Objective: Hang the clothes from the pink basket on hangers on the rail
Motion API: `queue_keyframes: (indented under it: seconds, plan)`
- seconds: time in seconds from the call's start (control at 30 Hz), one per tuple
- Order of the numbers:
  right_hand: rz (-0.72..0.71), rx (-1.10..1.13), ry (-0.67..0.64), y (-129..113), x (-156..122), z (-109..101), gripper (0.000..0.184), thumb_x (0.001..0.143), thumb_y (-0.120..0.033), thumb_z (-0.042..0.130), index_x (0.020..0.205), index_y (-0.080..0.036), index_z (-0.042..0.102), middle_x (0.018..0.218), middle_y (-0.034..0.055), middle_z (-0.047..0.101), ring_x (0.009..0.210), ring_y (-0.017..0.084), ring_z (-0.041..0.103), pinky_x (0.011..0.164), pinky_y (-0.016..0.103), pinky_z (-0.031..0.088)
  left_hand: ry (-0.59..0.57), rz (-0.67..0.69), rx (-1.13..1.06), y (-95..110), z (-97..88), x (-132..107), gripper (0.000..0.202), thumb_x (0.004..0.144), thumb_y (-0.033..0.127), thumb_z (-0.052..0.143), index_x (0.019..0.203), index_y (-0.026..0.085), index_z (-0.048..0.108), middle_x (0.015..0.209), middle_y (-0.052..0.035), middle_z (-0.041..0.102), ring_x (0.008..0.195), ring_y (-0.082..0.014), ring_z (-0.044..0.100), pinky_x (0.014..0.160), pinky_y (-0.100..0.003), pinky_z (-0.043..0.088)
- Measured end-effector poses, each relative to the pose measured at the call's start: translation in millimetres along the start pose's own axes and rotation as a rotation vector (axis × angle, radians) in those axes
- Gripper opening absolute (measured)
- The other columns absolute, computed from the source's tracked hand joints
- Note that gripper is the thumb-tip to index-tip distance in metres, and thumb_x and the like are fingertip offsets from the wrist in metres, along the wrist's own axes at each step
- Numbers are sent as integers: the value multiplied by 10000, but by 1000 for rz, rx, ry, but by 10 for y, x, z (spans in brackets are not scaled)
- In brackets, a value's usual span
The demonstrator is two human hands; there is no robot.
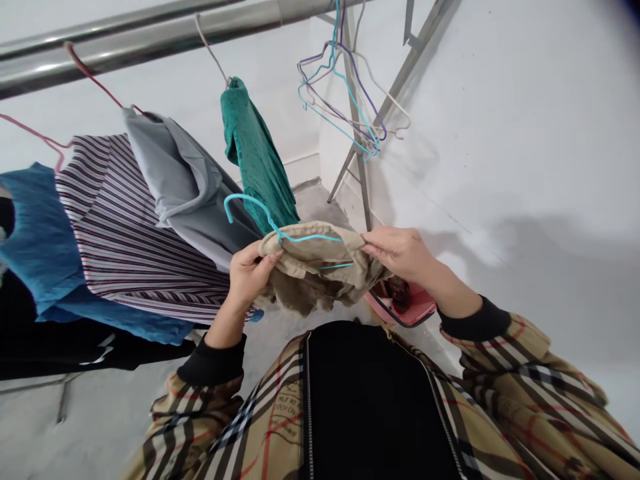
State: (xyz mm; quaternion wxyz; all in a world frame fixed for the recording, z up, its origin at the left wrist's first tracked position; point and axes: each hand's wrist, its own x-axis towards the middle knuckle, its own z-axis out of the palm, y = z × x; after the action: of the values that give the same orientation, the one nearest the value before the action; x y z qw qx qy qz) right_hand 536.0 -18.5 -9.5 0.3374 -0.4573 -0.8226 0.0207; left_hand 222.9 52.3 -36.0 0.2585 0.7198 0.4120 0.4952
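Between my hands is a khaki garment [310, 283], bunched up, with a light-blue hanger [313, 237] partly inside its opening. The hanger's hook sticks out to the upper left, touching no rail. My left hand [250, 272] pinches the cloth at its left end, thumb on top. At the right end, my right hand [400, 253] grips the edge of the opening between thumb and fingers. Folds hide the hanger's right part and the lower garment, so its exact kind is unclear.
Clothes hang from a metal rail [150, 43]: a green garment [257, 157], a grey one [180, 167], a striped one [135, 227] and a blue one [40, 233]. Several bare hangers [345, 100] hang by the rail's stand. A pink basket [417, 307] stands below my right hand.
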Motion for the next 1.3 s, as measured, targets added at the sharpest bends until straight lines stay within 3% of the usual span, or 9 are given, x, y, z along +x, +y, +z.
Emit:
queue_keyframes:
  seconds: [0.1,0.2,0.4,0.63,0.8,0.9,1.07,1.17,1.3]
  plan:
    - [58,80,61,56,5,-98,260,979,-352,494,967,-207,709,824,28,721,738,146,665,667,237,472,-97,8,12,-13,-78,75,470,735,463,762,1097,166,718,973,-75,755,876,-209,692,811,-317,564]
    - [145,87,125,98,-16,-237,264,953,-390,532,919,-221,732,772,10,726,668,142,663,626,235,477,-135,-16,26,-132,-207,88,533,738,420,770,1200,173,671,927,-56,748,816,-167,681,775,-275,552]
    - [201,91,141,122,-79,-496,229,926,-350,565,920,-221,753,735,-6,731,598,130,653,562,213,465,27,-97,71,-325,-293,26,214,763,368,744,885,195,778,873,-44,773,788,-169,706,763,-273,558]
    - [227,132,58,186,-187,-640,215,913,-282,568,919,-181,758,742,13,736,597,136,652,553,206,473,-87,-103,-66,-219,-265,14,189,776,367,733,851,203,790,859,-52,772,781,-173,699,743,-279,552]
    - [176,111,-89,186,-274,-706,209,907,-307,585,884,-196,761,755,37,747,637,165,686,564,234,483,62,-222,-237,-252,-315,22,304,805,464,683,823,171,762,867,-65,758,809,-183,681,773,-298,536]
    - [185,54,-86,156,-305,-673,232,914,-330,569,891,-200,759,786,57,759,676,191,708,596,263,502,127,-230,-133,-195,-244,1,302,839,449,649,806,164,741,824,-53,737,790,-160,652,763,-275,511]
    - [223,11,14,92,-318,-547,250,915,-375,555,891,-221,750,737,35,751,607,183,688,551,267,494,85,-75,-8,63,71,-56,308,790,441,711,935,169,729,783,-24,669,663,-117,561,659,-237,470]
    - [233,-9,22,76,-321,-459,264,908,-409,557,883,-234,752,793,37,765,668,204,712,592,286,514,9,-64,49,207,230,-16,380,816,480,671,1024,167,724,753,-18,656,581,-100,491,592,-231,430]
    - [227,-9,25,82,-345,-389,250,919,-379,549,895,-236,753,778,24,759,651,194,709,584,288,513,-205,-228,3,281,315,74,403,817,529,641,859,139,729,699,-18,648,606,-120,523,570,-235,419]
